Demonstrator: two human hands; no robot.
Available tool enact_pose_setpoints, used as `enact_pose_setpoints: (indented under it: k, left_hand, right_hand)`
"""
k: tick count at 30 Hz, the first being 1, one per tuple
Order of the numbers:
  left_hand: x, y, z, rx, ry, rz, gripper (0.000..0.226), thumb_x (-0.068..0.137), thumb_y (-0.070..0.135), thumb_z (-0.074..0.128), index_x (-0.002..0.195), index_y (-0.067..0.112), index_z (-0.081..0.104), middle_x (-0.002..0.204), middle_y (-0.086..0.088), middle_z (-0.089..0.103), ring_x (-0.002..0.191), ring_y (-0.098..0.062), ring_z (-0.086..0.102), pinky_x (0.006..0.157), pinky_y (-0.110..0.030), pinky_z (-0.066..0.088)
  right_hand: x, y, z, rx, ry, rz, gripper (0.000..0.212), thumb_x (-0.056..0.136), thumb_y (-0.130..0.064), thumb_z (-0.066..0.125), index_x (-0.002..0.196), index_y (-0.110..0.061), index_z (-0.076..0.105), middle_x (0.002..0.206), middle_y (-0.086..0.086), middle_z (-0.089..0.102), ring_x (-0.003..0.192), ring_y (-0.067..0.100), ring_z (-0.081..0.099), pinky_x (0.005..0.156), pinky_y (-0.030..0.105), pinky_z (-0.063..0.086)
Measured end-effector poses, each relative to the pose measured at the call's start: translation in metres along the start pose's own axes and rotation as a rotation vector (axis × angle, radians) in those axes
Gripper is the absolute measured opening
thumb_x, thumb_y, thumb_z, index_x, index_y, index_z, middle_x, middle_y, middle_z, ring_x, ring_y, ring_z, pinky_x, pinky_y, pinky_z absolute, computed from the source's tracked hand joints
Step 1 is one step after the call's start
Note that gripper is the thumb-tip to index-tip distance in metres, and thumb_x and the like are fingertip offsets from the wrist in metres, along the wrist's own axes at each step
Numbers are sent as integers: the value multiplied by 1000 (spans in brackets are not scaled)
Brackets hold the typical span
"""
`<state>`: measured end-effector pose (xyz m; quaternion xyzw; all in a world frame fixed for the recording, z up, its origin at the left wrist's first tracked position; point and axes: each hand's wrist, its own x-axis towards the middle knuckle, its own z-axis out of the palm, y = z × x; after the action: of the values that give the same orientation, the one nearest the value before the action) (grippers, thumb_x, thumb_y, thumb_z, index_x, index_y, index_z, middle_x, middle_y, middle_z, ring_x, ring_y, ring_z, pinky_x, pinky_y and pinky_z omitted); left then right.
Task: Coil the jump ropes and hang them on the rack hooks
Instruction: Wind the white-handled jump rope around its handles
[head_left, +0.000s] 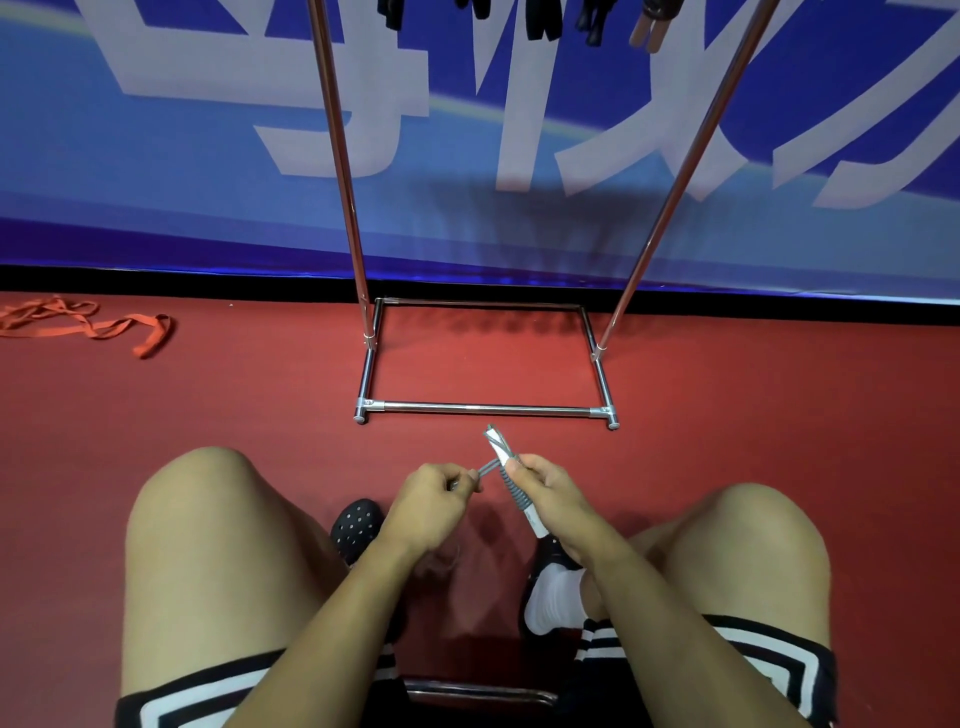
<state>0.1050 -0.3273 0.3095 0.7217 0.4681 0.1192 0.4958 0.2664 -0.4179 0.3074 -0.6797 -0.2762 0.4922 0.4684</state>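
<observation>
Jump ropes already hang as dark bundles (540, 21) at the top of the chrome rack (488, 410) on the red floor (208, 405), so the task seems well along, though an orange rope (104, 325) lies loose far left. Between the knees, the right hand (550, 493) grips a grey rope bundle (511, 480), its long axis running from near-right up toward the rack. The left hand (428, 501) pinches its loose end, coiling unfinished.
</observation>
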Motion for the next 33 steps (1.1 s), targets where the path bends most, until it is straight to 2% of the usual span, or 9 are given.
enact_pose_setpoints:
  k: [5,9,14,18,21,24,26,30,33]
  left_hand:
    - [-4,-2,1,24,-40,45,32,102,37,53,78,29,72,52,8,52,45,-14,49,59,-37,49]
    - [-9,4,-2,22,-70,78,40,106,42,47,79,28,73,61,7,62,49,-6,52,63,-32,47]
    - [-11,7,-3,-100,-87,112,52,103,52,42,61,28,61,58,8,55,59,-11,49,69,-41,46]
    - [-10,6,-4,-115,-96,128,57,103,54,40,61,23,61,61,1,64,62,-12,56,74,-41,48]
    - [-12,8,-5,-99,-118,141,60,106,51,38,64,18,65,63,3,68,60,-9,58,71,-38,47]
    - [-14,12,-6,-88,-121,129,60,109,43,39,60,25,67,51,10,59,51,-3,51,62,-29,40]
    - [-14,13,-4,-71,-127,119,61,109,44,39,61,18,67,51,9,60,49,-4,51,61,-29,41]
    - [-11,9,-2,-154,-141,74,65,108,48,40,53,17,58,52,-5,63,47,-18,57,60,-33,47]
    - [-10,7,-4,-224,-200,-15,69,107,50,38,54,16,65,49,-15,58,47,-25,59,60,-30,49]
  right_hand:
    - [2,7,4,-6,30,3,25,94,-28,74,116,-17,69,110,2,75,104,14,71,81,19,54]
    - [-2,3,-5,-1,33,59,32,83,-27,86,108,-11,73,101,8,79,87,14,74,73,22,57]
    - [-10,7,-6,253,-231,181,45,93,-24,76,126,-7,52,122,26,68,99,38,73,84,51,61]
    - [-13,2,-3,233,-236,153,46,98,-23,69,133,-11,41,101,26,73,94,47,72,86,57,60]
    - [-16,-5,-5,208,-261,87,38,98,-24,69,133,-25,53,96,18,72,90,43,73,74,50,62]
    - [-18,-6,-7,144,-260,70,28,99,-27,68,124,-18,61,85,14,67,68,33,69,56,35,56]
    - [-16,-3,-6,135,-246,44,26,99,-25,67,118,-8,60,80,13,60,53,23,55,45,28,45]
    - [-15,-5,-3,168,-244,31,30,98,-24,67,114,-1,57,76,11,55,50,19,45,43,27,38]
    - [-16,-7,-5,154,-234,-11,29,101,-20,64,117,3,56,76,12,56,51,21,45,43,27,39]
